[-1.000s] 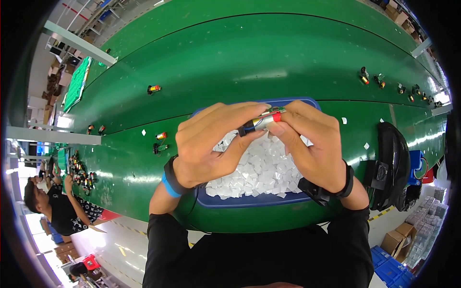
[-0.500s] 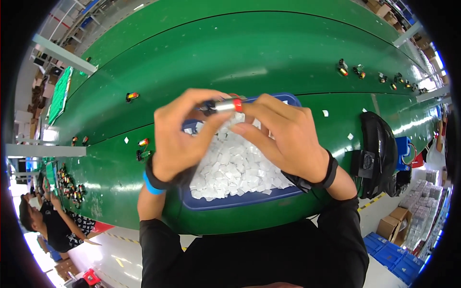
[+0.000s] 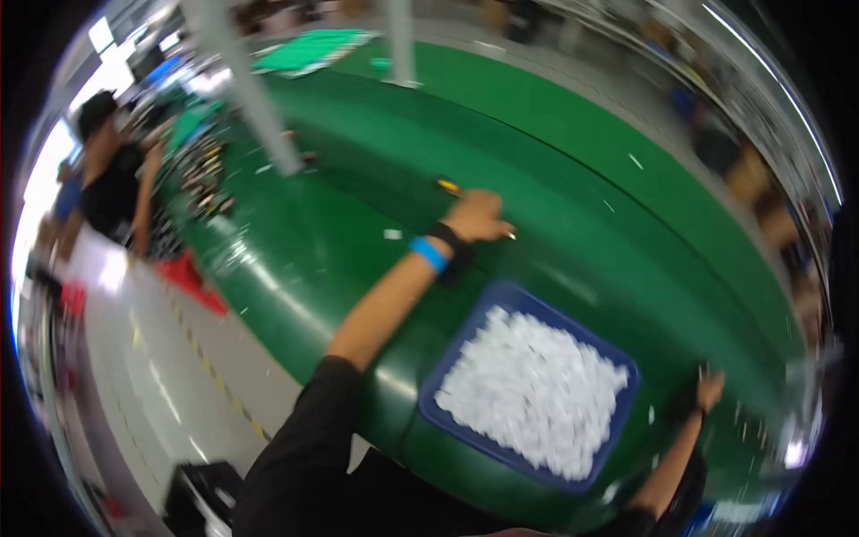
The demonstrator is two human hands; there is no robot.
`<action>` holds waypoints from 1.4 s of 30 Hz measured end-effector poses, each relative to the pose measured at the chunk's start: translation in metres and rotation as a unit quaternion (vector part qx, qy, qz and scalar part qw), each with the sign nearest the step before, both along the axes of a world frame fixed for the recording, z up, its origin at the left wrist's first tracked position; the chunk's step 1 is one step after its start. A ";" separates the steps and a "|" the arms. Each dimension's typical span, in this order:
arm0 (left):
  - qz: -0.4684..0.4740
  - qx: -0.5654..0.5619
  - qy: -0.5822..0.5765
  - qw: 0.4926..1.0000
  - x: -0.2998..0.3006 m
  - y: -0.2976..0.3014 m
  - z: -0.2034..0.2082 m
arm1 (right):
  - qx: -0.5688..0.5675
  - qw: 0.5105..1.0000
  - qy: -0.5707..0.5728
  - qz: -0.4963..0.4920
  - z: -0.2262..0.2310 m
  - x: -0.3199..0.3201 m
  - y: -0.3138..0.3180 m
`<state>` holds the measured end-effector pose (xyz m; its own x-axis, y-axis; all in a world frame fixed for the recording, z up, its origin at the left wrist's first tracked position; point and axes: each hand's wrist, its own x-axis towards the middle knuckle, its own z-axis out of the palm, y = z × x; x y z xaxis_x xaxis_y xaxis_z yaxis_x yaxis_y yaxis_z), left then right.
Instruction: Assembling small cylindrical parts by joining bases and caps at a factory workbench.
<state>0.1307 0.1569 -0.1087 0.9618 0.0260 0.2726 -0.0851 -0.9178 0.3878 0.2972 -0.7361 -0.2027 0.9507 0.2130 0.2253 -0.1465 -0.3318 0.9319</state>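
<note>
My left hand (image 3: pixel 477 215) reaches over the green table, blue band on its wrist. Its back hides most of its fingers, so what it holds, if anything, does not show. Right beside it lies a small yellow-orange cylindrical part (image 3: pixel 447 186). My right hand (image 3: pixel 710 391) is stretched out at the far right, past the tray, small and smeared by motion. Something pale and thin shows at its fingertips, too blurred to name. Between my arms a blue tray (image 3: pixel 519 464) holds many small white squares (image 3: pixel 537 385); neither hand touches it.
White posts (image 3: pixel 402 45) rise from the green table (image 3: pixel 304 295). A heap of small parts (image 3: pixel 204 174) lies at the left, near a person in dark clothes (image 3: pixel 112 188). A white scrap (image 3: pixel 392 234) lies left of my left hand. A red object (image 3: pixel 191 279) is at the table's left edge.
The view has swung left. My hands, together over the tray on a silver cylindrical motor with a red end, have parted wide. The motor no longer shows clearly.
</note>
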 end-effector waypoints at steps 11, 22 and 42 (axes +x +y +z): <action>-0.180 -0.257 -0.137 0.940 -0.044 -0.084 0.079 | 0.693 0.698 -0.041 0.177 0.159 -0.127 0.301; -0.286 -0.229 -0.149 0.919 -0.112 -0.174 0.117 | 0.646 0.576 0.360 0.348 0.267 -0.280 0.499; -0.261 -0.448 0.086 0.851 -0.112 -0.177 0.116 | 0.632 0.391 0.211 0.634 0.232 -0.265 0.491</action>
<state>0.0184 -0.0202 0.0071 0.9293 -0.2945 0.2228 -0.2622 -0.1015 0.9597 0.0318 -0.2454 0.0291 0.2699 0.5458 0.7933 0.9623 -0.1228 -0.2429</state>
